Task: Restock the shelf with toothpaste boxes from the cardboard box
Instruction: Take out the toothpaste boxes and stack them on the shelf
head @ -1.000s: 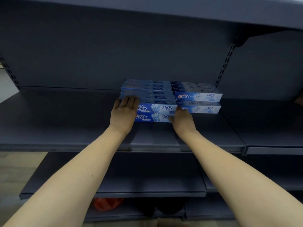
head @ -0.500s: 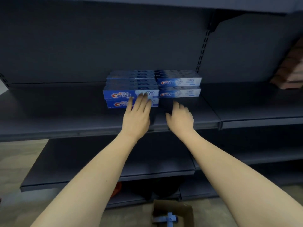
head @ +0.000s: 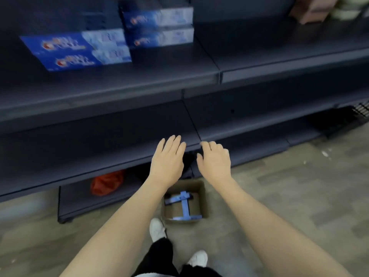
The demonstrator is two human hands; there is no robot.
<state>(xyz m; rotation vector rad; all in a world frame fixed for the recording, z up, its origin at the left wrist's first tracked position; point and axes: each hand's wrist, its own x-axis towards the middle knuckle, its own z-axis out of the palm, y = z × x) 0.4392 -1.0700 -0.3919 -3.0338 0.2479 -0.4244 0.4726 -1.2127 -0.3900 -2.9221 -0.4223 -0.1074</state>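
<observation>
While both hands hang released and hold nothing, left hand [head: 166, 163] and right hand [head: 214, 162] over the brown cardboard box [head: 202, 191] on the floor, the step in hand reads as the return for more stock. Four blue toothpaste boxes [head: 127, 40] show fronts near the dark shelf's [head: 119, 80] front edge, in two stacks of two. At least three blue cartons [head: 182, 204] remain below; the next move calls for reaching down and grasping them.

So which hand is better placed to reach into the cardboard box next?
Probably the right hand: the cardboard box sits nearly below it. The left hand, also empty, is further aside.
</observation>
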